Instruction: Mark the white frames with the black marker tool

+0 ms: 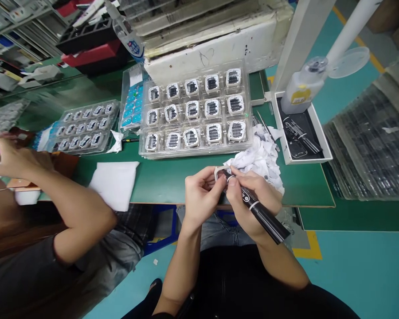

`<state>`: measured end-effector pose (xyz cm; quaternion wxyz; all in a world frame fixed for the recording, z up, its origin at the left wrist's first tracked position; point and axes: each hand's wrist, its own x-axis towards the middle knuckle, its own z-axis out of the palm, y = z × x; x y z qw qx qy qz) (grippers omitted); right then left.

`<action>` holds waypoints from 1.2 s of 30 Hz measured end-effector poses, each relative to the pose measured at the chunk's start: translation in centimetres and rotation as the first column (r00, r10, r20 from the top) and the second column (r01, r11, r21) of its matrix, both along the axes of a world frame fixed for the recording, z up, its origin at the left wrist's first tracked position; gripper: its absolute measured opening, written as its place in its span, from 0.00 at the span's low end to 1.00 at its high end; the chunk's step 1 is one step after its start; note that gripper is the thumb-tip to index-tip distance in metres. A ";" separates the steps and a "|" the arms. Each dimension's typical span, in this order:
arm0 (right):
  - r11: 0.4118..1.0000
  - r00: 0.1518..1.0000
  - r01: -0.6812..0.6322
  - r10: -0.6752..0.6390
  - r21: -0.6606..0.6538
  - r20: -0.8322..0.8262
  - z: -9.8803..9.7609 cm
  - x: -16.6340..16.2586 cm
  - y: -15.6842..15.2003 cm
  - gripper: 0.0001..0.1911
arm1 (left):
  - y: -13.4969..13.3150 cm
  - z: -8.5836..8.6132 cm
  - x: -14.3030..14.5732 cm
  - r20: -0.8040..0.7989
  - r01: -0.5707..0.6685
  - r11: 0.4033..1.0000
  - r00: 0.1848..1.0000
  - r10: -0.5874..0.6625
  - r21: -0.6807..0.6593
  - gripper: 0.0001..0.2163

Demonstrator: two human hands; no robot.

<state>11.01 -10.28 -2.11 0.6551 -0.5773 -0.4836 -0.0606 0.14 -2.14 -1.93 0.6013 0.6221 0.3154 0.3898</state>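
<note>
My left hand (202, 195) pinches a small pale rounded-square frame (218, 171) just over the front edge of the green table. In my right hand (252, 199) is a black marker pen (266, 220); its thick end points down to the right and its front end is at the frame. Whether the tip touches the frame is hidden by my fingers. Beyond my hands lies a clear plastic tray (199, 153) holding rows of similar square parts with dark centres. Crumpled white wipes (259, 161) are heaped right beside my right hand.
On the right are a white box (287, 153) holding black pens, a dispenser bottle (301, 91) and stacked clear trays (375, 133). At left, a co-worker's arm (63, 190) reaches over the table, near a folded white cloth (115, 184) and another filled tray (86, 126).
</note>
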 end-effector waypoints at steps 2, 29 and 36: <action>1.000 1.000 -0.007 0.007 -0.012 -0.002 0.0 0.0 -0.1 0.08 | 0.0 -0.1 0.0 0.009 -0.004 1.000 1.000 0.004 0.025 0.04; 1.000 1.000 0.013 -0.013 -0.014 0.006 0.1 0.1 -0.1 0.07 | 0.0 0.2 -0.2 -0.106 0.004 0.997 0.994 0.005 0.083 0.09; 0.999 0.993 -0.031 0.033 0.016 -0.109 0.2 -0.2 -0.3 0.08 | 0.9 1.1 0.0 -0.002 0.076 0.982 0.997 -0.078 -0.172 0.14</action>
